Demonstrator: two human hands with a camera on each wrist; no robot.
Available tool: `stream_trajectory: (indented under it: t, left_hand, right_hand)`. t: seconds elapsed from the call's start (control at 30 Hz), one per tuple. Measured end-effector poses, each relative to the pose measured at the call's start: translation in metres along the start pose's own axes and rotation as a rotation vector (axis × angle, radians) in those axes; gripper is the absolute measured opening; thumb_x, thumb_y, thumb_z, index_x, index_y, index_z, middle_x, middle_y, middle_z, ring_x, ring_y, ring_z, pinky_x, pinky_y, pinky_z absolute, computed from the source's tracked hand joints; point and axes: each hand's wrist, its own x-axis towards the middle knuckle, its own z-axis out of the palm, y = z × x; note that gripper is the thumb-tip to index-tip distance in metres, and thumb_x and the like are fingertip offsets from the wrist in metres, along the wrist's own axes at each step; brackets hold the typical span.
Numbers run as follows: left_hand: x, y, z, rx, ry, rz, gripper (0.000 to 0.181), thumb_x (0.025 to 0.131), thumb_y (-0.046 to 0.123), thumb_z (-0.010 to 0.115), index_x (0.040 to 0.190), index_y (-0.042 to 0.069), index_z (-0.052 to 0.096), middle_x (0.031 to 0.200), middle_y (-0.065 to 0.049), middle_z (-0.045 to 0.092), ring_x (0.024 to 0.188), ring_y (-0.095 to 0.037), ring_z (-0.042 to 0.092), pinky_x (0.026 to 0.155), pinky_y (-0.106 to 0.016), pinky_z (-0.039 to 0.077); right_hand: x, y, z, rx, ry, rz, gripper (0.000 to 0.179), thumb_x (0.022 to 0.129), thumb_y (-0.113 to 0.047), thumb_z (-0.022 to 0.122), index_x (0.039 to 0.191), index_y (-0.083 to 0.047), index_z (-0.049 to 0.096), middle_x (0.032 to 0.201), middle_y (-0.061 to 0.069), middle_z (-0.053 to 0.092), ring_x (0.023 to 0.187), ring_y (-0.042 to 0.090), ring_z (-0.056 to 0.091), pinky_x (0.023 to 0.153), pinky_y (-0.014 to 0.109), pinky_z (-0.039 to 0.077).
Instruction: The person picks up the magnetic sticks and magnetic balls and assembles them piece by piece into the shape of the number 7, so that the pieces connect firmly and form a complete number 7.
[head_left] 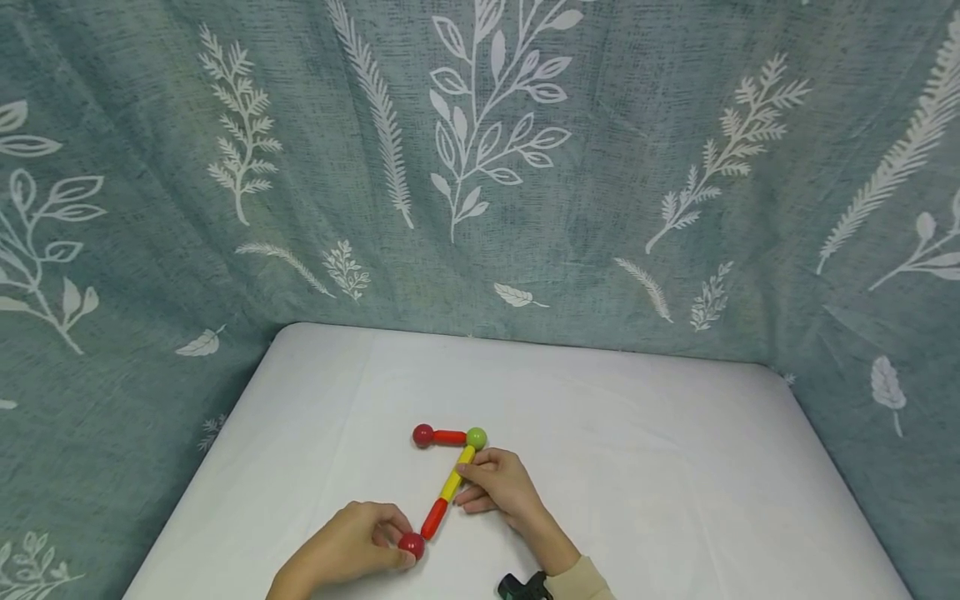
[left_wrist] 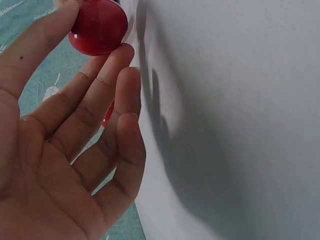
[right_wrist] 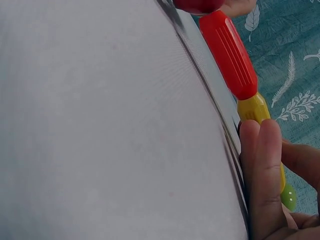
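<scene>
Between thumb and fingers my left hand (head_left: 356,542) pinches a red ball (head_left: 411,546), which sits at the lower end of a red stick (head_left: 433,518). That stick lines up end to end with a yellow stick (head_left: 452,483), gripped by my right hand (head_left: 501,487) between thumb and fingers. A green ball (head_left: 476,438) tops the yellow stick. From it a second red stick (head_left: 450,437) runs left to another red ball (head_left: 423,435). The right wrist view shows the ribbed red stick (right_wrist: 229,55) meeting the yellow one (right_wrist: 254,108). In the left wrist view the pinched ball (left_wrist: 100,27) appears large.
A white-covered table (head_left: 637,467) lies under both hands. Teal curtains (head_left: 600,167) with white leaf prints rise behind it and at both sides. Beside the right wrist is a black device (head_left: 522,586) at the front edge of the view.
</scene>
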Motion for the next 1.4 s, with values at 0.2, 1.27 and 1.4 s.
stream_trajectory:
  t: [0.2, 1.27, 1.4]
  left_hand:
    - [0.003, 0.001, 0.003, 0.006, -0.015, 0.032, 0.020, 0.080, 0.033, 0.084, 0.092, 0.022, 0.071, 0.078, 0.014, 0.067, 0.069, -0.011, 0.058, 0.062, -0.029, 0.047]
    - [0.079, 0.004, -0.034, 0.096, 0.411, 0.035, 0.046, 0.086, 0.023, 0.082, 0.128, 0.018, 0.065, 0.126, -0.004, 0.062, 0.105, -0.023, 0.062, 0.082, -0.042, 0.054]
    - [0.093, 0.000, -0.034, 0.099, 0.373, 0.078, 0.046, 0.086, 0.021, 0.081, 0.128, 0.015, 0.066, 0.122, -0.005, 0.062, 0.102, -0.024, 0.061, 0.081, -0.043, 0.052]
  right_hand:
    - [0.002, 0.003, -0.001, 0.011, -0.003, 0.007, 0.035, 0.093, -0.016, 0.073, 0.108, 0.009, 0.056, 0.086, 0.021, 0.072, 0.067, 0.029, 0.073, 0.057, 0.035, 0.057]
    - [0.001, 0.003, -0.001, -0.004, -0.001, 0.009, 0.034, 0.093, -0.017, 0.073, 0.108, 0.009, 0.056, 0.086, 0.021, 0.072, 0.067, 0.030, 0.073, 0.057, 0.035, 0.057]
    - [0.001, 0.002, -0.001, -0.007, 0.002, 0.003, 0.033, 0.094, -0.016, 0.072, 0.108, 0.009, 0.056, 0.085, 0.021, 0.072, 0.067, 0.031, 0.073, 0.057, 0.035, 0.057]
